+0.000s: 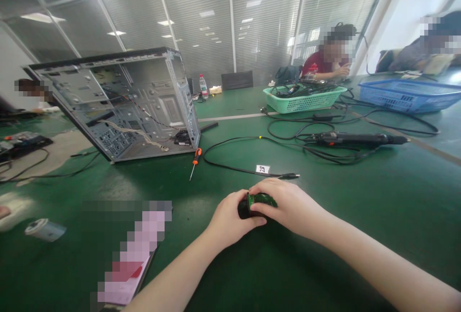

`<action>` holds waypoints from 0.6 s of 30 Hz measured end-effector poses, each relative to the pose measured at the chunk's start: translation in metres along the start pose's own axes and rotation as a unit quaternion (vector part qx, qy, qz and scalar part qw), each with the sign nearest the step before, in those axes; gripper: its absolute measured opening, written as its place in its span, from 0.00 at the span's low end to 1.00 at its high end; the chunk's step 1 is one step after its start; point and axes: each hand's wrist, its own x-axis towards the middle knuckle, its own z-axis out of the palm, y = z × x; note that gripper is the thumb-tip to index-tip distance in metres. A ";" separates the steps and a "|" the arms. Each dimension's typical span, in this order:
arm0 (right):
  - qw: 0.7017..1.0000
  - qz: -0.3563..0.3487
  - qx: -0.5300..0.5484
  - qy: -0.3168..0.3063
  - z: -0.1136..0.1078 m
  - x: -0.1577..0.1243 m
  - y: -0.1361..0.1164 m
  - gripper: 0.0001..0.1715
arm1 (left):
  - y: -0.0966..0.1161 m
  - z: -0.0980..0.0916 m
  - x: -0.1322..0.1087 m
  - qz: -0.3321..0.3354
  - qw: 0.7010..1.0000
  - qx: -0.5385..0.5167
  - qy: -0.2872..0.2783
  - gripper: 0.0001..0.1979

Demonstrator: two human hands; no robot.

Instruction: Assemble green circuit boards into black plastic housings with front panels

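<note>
In front of me my left hand (230,216) is closed around a small dark casing (243,209). My right hand (288,204) pinches a green circuit board (265,199) against it, thumb below and fingers over the top. The two parts touch; whether they are joined I cannot tell, since my fingers cover much of both. Just beyond my hands lies a thin black cable (230,163) with a plug at its end and a white tag (262,169) marked 28. An orange-and-black screwdriver (196,157) rests further left.
An open computer case (169,105) stands at the back left. A black electric screwdriver (353,138) lies among cables on the right. Behind it are a green basket (306,103) of cables and a blue basket (410,96). A phone (140,254) and a white roll (45,230) lie left. People sit around.
</note>
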 end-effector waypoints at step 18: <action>0.950 0.059 0.292 0.093 -0.048 -0.007 -0.003 0.17 | -0.001 -0.001 0.002 0.031 0.993 0.113 -0.010 0.20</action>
